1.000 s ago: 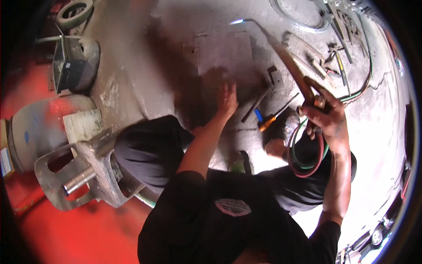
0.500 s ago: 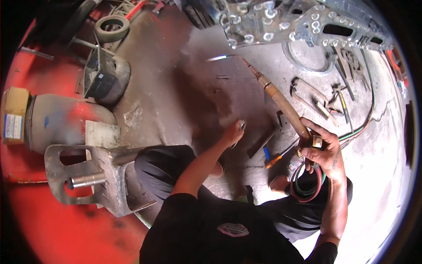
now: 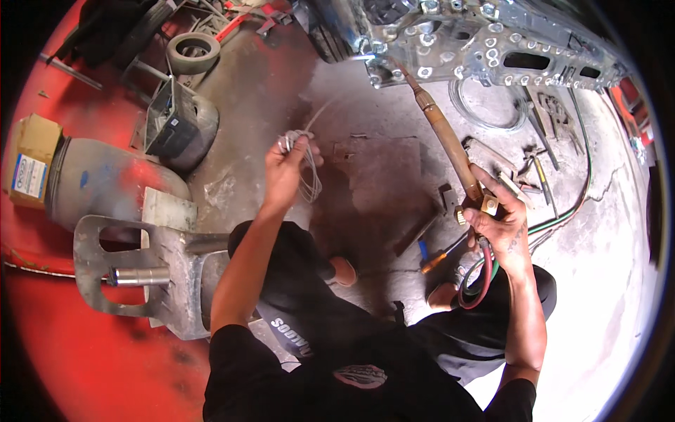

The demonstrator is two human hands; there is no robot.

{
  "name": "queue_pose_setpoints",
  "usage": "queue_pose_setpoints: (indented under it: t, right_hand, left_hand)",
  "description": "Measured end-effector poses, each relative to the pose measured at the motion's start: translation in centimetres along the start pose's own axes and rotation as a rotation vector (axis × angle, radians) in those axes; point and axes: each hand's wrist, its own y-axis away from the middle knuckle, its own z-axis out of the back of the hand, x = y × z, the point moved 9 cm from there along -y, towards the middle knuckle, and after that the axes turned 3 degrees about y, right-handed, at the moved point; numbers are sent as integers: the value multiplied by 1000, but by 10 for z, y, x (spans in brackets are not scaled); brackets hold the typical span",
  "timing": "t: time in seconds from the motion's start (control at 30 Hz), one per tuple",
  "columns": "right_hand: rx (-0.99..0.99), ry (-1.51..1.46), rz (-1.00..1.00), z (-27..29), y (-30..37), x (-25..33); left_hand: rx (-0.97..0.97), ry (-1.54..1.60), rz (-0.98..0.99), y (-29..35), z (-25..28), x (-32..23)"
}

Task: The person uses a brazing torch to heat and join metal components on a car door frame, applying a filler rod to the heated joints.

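My right hand (image 3: 498, 224) grips a long brass gas torch (image 3: 448, 143) near its valve knobs. Its tip points up and left to the edge of a bare metal vehicle panel (image 3: 464, 53) dotted with round weld spots, and a bright flame (image 3: 363, 57) burns there. Red and green hoses (image 3: 485, 276) loop down from the torch's rear end. Closed around a small coil of thin wire (image 3: 308, 184), my left hand (image 3: 290, 156) is raised left of the torch. One end of the wire reaches up and right toward the flame.
A plastic chair (image 3: 158, 274) with a metal cylinder (image 3: 140, 276) stands at left, beside a grey drum (image 3: 112, 184), a cardboard box (image 3: 34, 158) and a black crate (image 3: 172, 119). A tyre (image 3: 193, 53) lies beyond. At right are a large wire coil (image 3: 485, 116), a screwdriver (image 3: 434, 263) and a hammer (image 3: 541, 172).
My left hand has risen and moved left, bringing the wire coil into fuller view. The torch tip has moved up to the metal panel's edge, its flame still lit.
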Motion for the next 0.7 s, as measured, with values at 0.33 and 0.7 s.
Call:
queue_pose_setpoints:
  t: [0.33,0.7]
  right_hand:
    - [8,-28,43,-10,-13,5]
    - [-43,-14,46,-10,-18,6]
  left_hand:
    - [58,68,-290,-20,-8,-60]
    - [-104,-323,-448,-45,-11,-47]
